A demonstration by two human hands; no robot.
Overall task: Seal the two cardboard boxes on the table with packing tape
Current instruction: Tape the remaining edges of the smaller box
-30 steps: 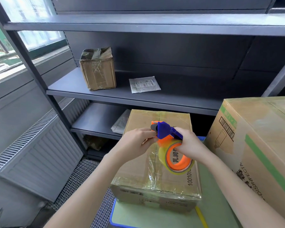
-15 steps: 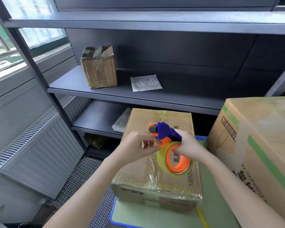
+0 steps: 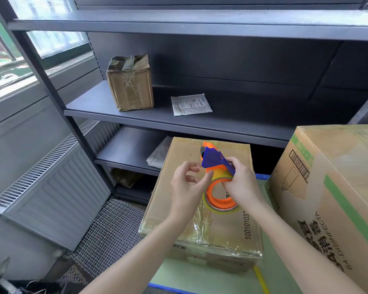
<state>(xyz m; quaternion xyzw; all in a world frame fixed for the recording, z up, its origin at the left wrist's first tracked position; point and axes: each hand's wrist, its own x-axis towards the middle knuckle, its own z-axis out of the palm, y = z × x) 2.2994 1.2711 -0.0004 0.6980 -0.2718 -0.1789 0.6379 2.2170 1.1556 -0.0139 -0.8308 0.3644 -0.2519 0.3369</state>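
A small cardboard box (image 3: 225,228), shiny with clear tape over its top, sits on the green table (image 3: 200,276). A larger box (image 3: 338,187) with green stripes and black print stands to its right. Above the small box my right hand (image 3: 242,183) grips an orange and blue tape dispenser (image 3: 215,164) with a roll of clear tape (image 3: 220,203). My left hand (image 3: 187,185) hovers just left of the dispenser, fingers curled, thumb and fingers close together near the roll; whether it pinches the tape end I cannot tell.
A dark metal shelf unit (image 3: 179,122) stands behind the table, with a taped brown box (image 3: 130,83) and a white packet (image 3: 190,103) on its middle shelf. A radiator (image 3: 51,187) lines the left wall under a window. Wire mesh (image 3: 111,228) covers the floor.
My left hand has come off the dispenser and drawn slightly left, its fingers now apart from the blue guard. The dispenser has tilted up a little in my right hand.
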